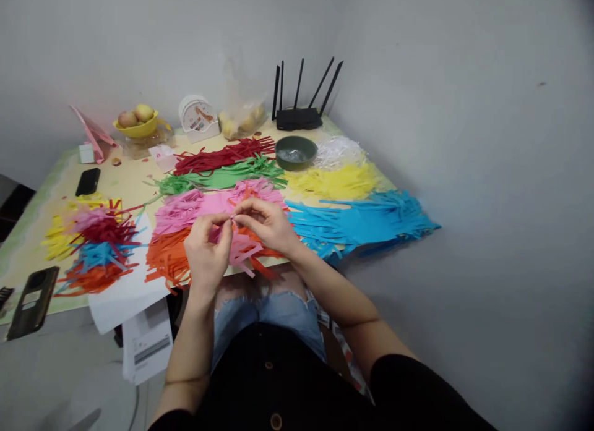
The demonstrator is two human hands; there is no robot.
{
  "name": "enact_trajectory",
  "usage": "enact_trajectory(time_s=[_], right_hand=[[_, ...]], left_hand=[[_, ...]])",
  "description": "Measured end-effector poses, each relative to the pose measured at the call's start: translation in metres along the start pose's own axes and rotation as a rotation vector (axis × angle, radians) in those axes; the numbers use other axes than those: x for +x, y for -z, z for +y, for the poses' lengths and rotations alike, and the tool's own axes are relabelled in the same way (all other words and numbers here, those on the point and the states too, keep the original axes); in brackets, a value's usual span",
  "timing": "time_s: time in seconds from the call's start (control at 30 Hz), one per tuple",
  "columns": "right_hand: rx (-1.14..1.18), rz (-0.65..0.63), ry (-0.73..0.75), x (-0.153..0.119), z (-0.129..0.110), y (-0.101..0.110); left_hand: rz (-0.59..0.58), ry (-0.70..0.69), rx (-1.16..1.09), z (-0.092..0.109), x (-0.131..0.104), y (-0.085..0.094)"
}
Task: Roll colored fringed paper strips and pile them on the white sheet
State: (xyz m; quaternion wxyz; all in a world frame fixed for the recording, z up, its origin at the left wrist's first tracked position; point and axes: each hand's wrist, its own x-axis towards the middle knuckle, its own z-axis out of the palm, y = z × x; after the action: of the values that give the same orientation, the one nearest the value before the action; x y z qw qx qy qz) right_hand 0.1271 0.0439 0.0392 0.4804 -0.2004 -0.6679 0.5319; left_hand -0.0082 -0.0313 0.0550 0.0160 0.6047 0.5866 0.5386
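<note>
My left hand (208,248) and my right hand (264,224) meet fingertip to fingertip above the front of the table, both pinched closed. Between them they hold a pink and orange paper tassel (244,250), its strips hanging below my fingers. The exact spot they pinch is too small to make out. Right behind my hands lies a pile of pink fringed paper (179,211). Orange fringed paper (167,258) is beside my left wrist. Blue fringed paper (366,224) spreads to the right, partly over the table edge.
Green (223,176), dark red (223,156), yellow (338,182) and white fringed paper (341,153) lie farther back, around a dark green bowl (296,154). Mixed tassels (99,245) and two phones (88,182) are left. A router (298,118) and fruit bowl (139,129) stand behind.
</note>
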Motion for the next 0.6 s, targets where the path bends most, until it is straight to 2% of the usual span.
enact_trajectory(time_s=[0.13,0.27,0.4,0.5,0.6], right_hand=[[-0.119,-0.030,0.009,-0.001,-0.006,-0.002],[-0.149,-0.023,0.035,-0.006,-0.009,-0.008],[-0.254,0.023,0.118,-0.009,-0.007,-0.010],[-0.131,-0.013,0.023,-0.008,-0.005,-0.006],[0.034,-0.063,-0.085,-0.004,-0.001,-0.002]], left_hand=[[0.002,0.084,-0.117,-0.004,-0.003,0.002],[0.022,0.100,-0.062,-0.004,-0.006,0.004],[-0.062,0.170,-0.143,-0.007,-0.006,0.004],[-0.083,0.217,-0.299,-0.008,-0.008,0.001],[-0.052,0.222,-0.373,-0.009,-0.012,0.000]])
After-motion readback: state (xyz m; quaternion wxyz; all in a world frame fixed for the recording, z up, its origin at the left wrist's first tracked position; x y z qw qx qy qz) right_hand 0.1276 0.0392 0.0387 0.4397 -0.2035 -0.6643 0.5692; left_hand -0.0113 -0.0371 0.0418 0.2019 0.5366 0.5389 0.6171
